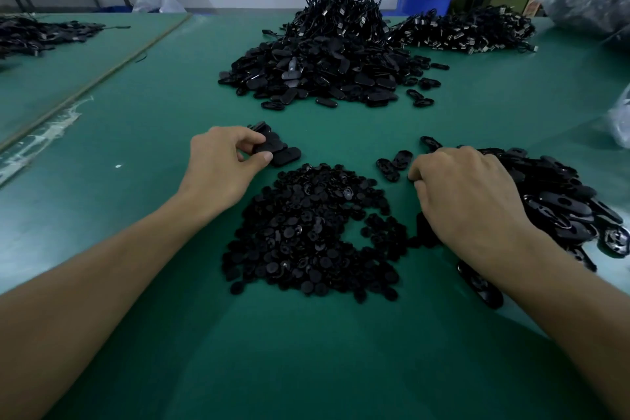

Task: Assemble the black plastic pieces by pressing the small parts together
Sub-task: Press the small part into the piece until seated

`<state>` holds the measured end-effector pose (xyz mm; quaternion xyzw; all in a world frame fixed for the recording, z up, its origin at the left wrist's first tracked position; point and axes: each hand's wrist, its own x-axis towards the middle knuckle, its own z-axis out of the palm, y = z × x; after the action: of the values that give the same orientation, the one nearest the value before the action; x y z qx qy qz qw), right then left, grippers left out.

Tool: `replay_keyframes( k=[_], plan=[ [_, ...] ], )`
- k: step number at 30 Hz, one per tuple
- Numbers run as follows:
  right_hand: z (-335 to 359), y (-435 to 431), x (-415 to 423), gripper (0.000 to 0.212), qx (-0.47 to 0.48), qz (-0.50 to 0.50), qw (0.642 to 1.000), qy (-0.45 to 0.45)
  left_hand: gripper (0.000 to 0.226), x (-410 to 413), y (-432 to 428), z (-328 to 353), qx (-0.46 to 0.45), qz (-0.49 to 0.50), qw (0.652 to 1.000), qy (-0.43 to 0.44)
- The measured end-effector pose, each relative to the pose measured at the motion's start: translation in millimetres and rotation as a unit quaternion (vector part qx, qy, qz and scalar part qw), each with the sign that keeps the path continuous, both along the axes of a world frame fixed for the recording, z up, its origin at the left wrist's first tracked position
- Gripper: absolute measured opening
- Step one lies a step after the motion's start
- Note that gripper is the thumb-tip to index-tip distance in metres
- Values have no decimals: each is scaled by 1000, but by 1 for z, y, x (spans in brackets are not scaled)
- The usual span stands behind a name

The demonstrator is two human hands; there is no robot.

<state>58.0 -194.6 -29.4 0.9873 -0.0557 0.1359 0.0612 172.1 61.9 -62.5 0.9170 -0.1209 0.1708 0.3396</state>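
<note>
Left hand: thumb and forefinger clamped on a black oval piece, at the near edge of a small cluster of ovals lying on the green surface. Right hand: knuckles up, fingers curled down to the surface at the edge of the pile of oval shells. Cannot tell if holding anything, fingertips hidden.

Nearest, between the forearms: one pile of small round parts, far too many to count. To its right, the one pile of oval shells, likewise uncounted. Between the two hands, two loose ovals touching, with a third oval just beyond. In the cluster by the left hand, perhaps three or four; no sure count, given the overlap.

Probably light, stiff moulded plastic, smooth and a little slippery, not fragile. Best taken by the long edges of an oval, leaving its middle free; round part pinched by the rim, then thumbed home.

Farther off: one large heap of black pieces, one heap of cables with metal ends behind it to the right, one low pile far left, one blue container.
</note>
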Motion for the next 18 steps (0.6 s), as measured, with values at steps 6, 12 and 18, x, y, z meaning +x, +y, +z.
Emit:
replay_keyframes(
  k=[6, 12, 18],
  plan=[
    [1, 1, 0, 16, 19, 9, 999, -31, 30, -2, -3, 0, 27, -19, 999, -4],
    [3, 4, -3, 20, 81, 74, 985, -135, 13, -18, -15, 9, -47, -59, 995, -61],
    [-8, 17, 0, 21, 382, 204, 892, -128, 20, -49, -40, 20, -116, -209, 970, -49]
  ],
)
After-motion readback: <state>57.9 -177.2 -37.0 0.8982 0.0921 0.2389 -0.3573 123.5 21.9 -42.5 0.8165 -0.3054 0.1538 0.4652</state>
